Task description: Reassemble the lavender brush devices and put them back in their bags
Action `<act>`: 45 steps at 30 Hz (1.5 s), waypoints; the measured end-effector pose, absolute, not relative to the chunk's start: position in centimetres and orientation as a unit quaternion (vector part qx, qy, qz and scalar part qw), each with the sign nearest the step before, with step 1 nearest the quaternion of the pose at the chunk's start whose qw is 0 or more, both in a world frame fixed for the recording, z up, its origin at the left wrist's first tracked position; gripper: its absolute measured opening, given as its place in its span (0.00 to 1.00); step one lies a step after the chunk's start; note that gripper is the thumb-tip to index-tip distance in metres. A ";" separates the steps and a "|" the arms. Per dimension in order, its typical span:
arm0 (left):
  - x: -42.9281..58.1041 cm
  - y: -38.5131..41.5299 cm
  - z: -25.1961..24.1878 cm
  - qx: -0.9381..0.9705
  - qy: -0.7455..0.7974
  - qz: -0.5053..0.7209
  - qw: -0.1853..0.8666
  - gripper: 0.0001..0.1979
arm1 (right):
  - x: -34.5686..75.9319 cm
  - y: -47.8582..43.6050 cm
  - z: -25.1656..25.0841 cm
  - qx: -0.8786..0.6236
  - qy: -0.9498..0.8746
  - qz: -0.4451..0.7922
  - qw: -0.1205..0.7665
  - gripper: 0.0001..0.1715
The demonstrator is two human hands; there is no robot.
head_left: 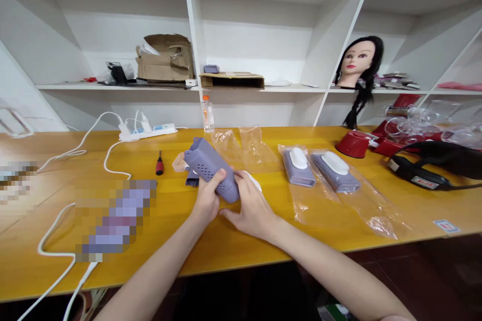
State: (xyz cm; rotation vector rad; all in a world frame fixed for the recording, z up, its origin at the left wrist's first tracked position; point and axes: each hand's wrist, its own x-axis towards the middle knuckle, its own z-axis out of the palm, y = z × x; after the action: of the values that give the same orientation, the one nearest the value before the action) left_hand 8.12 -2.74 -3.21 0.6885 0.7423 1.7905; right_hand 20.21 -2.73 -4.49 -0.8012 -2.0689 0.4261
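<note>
A purple plastic housing [211,168] with rows of small holes is held tilted above the table. My left hand [210,195] grips its near side, thumb lying across the holes. At the lower right end, my right hand [254,205] is closed around the housing's edge, its thumb apart below; its fingertips are partly hidden. Part of a white rounded piece [253,180] shows just behind my right hand. Behind the housing lies another dark purple part [192,178], mostly covered from view.
To the right lie two purple units with white oval tops [298,158] on clear bags. A red screwdriver [159,164], a power strip [148,131], cables and a bottle [207,114] are on the left and back. A black headset [422,170] and red parts [353,144] sit far right.
</note>
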 end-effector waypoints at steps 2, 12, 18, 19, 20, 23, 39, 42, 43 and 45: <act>7.4 -2.6 -2.8 0.271 0.298 0.744 0.533 0.25 | 20.3 -2.8 -4.0 -0.291 -0.810 0.252 0.442 0.31; 6.4 -2.9 -3.0 0.259 0.283 0.716 0.583 0.21 | 21.3 -1.6 -2.3 -0.307 -0.531 0.674 0.412 0.21; 6.5 -2.1 -3.4 0.323 0.294 0.739 0.513 0.21 | 21.0 -1.6 -2.5 -0.296 -0.541 0.692 0.376 0.22; 6.5 -2.1 -3.3 0.339 0.299 0.742 0.496 0.21 | 21.0 -1.6 -2.6 -0.292 -0.538 0.694 0.380 0.23; 6.6 -2.1 -3.3 0.356 0.304 0.739 0.484 0.23 | 20.9 -1.5 -2.7 -0.286 -0.534 0.694 0.390 0.24; 6.8 -2.4 -3.4 0.418 0.330 0.687 0.494 0.29 | 20.9 -1.0 -3.1 -0.287 -0.552 0.653 0.432 0.25; 7.3 -3.0 -4.0 0.544 0.355 0.561 0.513 0.31 | 22.1 0.0 -2.3 -0.300 -0.582 0.517 0.552 0.20; 7.8 -3.5 -4.2 0.596 0.359 0.516 0.500 0.33 | 22.4 0.3 -1.8 -0.256 -0.456 0.610 0.595 0.18; 7.9 -3.6 -4.3 0.606 0.360 0.508 0.494 0.33 | 22.5 0.4 -1.6 -0.255 -0.426 0.629 0.598 0.17; 8.2 -3.7 -4.3 0.615 0.368 0.502 0.484 0.33 | 22.7 0.6 -1.4 -0.260 -0.386 0.659 0.591 0.17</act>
State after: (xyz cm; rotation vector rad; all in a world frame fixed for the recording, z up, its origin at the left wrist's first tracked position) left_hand 8.17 -3.75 -4.34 1.4978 0.8958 1.2212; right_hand 22.66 0.58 -1.45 -0.6046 -0.8979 1.5347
